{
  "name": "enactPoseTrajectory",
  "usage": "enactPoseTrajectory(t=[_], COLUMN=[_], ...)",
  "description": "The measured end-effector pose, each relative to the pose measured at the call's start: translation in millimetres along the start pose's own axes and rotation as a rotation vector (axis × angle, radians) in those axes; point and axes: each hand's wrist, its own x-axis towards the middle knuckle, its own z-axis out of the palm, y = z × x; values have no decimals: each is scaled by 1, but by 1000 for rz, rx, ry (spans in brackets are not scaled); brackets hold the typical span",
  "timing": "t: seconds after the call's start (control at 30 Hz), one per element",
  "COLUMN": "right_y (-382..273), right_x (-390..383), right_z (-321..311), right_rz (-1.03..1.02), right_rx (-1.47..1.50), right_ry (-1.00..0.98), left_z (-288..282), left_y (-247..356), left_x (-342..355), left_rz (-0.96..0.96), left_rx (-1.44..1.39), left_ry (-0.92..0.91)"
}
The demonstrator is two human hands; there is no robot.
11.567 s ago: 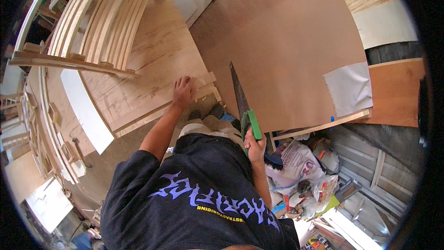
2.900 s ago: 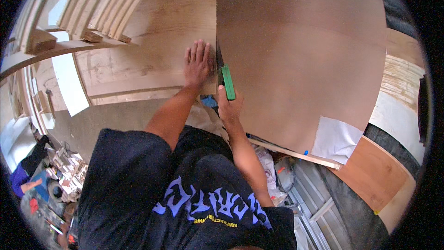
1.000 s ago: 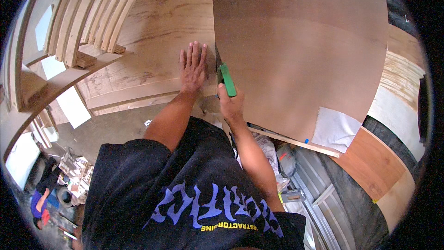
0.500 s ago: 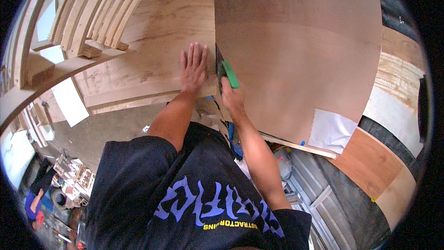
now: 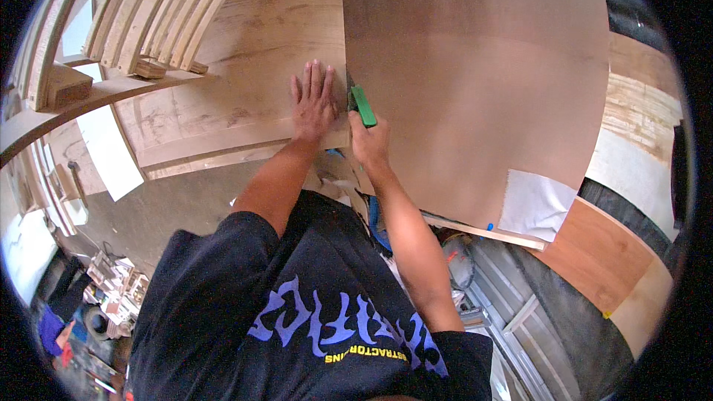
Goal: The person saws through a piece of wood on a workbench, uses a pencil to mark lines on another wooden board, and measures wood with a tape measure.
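My left hand [image 5: 313, 110] lies flat on a light plywood panel [image 5: 245, 96], fingers stretched out and slightly spread, close to its straight right edge. At that edge my right hand [image 5: 370, 141] is closed round the green handle of a handsaw [image 5: 363, 106]. A short dark stretch of blade shows just past the handle, along the panel's edge; the rest of it is hidden. To the right of the saw is a large, smooth brown board [image 5: 475, 89] with a curved outer edge.
Several curved wooden strips [image 5: 160, 15] stand on a frame at the upper left. A white cloth [image 5: 536, 204] lies at the brown board's near corner, beside a small blue object [image 5: 490, 227]. More boards [image 5: 594, 252] lie at right. Another person [image 5: 53, 330] is at the lower left.
My right hand and the saw have shifted slightly left and away from me along the panel's edge. My left hand stays pressed flat on the panel.
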Motion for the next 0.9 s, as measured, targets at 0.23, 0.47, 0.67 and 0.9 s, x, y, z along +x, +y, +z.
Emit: enactPoseTrajectory(t=[0.23,0.47,0.67,0.9], right_y=[-7,34,16,31], right_x=[-75,-83,-17,-17], right_z=[-62,-66,4,-10], right_rz=[92,76,-52,156], right_rx=[62,44,-59,157], right_ry=[-127,-100,13,-53], left_z=[10,5,2,-5], left_y=[-5,-2,-3,-2], left_x=[0,-4,1,2], left_rz=[-42,-39,-19,-23], left_rx=[-25,60,69,89], left_ry=[36,-65,-75,-57])
